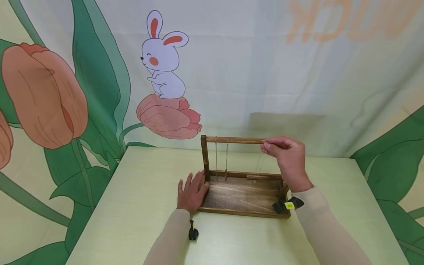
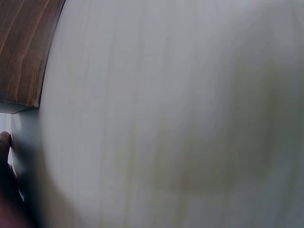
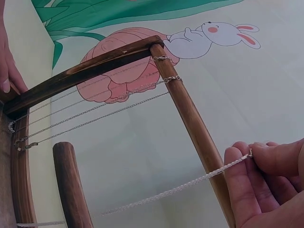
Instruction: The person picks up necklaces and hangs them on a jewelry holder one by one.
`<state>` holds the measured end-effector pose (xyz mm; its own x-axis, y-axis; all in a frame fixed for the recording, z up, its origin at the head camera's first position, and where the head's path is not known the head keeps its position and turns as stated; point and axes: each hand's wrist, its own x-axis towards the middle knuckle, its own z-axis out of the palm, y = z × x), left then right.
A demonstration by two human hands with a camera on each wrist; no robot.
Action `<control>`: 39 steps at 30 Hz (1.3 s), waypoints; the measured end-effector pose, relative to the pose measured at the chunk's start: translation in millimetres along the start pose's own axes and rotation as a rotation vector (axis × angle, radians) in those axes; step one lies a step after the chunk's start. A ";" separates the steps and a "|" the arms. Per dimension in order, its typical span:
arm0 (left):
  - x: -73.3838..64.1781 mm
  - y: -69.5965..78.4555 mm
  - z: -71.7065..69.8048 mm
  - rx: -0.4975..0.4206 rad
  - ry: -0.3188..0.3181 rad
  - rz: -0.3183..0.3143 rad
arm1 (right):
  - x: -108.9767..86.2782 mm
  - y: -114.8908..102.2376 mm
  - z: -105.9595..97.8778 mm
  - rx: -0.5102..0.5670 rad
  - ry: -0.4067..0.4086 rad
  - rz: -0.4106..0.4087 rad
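Note:
A brown wooden jewelry stand [image 1: 245, 195] with a tray base and an overhead bar [image 1: 236, 140] sits on the table. Two thin silver chains [image 3: 109, 102] hang looped over the bar near its left post. My right hand [image 1: 289, 160] is at the bar's right part, where thumb and fingertips pinch the clasp end of another silver chain [image 3: 180, 190]. That chain hangs down past a short wooden peg [image 3: 71, 183]; its lower end is hard to make out. With fingers spread, my left hand [image 1: 192, 193] rests against the tray's left end.
A pale table [image 1: 132, 213] carries the stand. Behind it hangs a curtain [image 1: 225, 73] printed with a rabbit and tulips. Black wrist cameras are strapped on both wrists. The left wrist view shows mostly tabletop and a dark wooden corner [image 2: 26, 52].

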<state>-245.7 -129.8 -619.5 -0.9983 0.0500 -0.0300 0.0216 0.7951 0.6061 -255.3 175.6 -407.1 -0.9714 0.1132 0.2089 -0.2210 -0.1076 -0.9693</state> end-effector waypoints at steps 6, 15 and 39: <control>-0.9 -0.9 0.3 -0.007 -0.003 0.002 | -0.6 -0.4 -5.6 0.004 0.004 0.014; -1.4 0.2 -1.1 -0.012 -0.004 0.004 | 0.1 -0.8 -12.8 0.031 0.029 0.005; -0.4 -1.5 0.6 -0.023 0.008 0.015 | 6.5 -4.1 -34.7 0.092 0.156 0.025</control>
<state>-245.3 -130.6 -620.9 -0.9983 0.0566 -0.0145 0.0351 0.7800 0.6247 -257.7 211.0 -406.3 -0.9529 0.2602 0.1557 -0.2112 -0.2012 -0.9565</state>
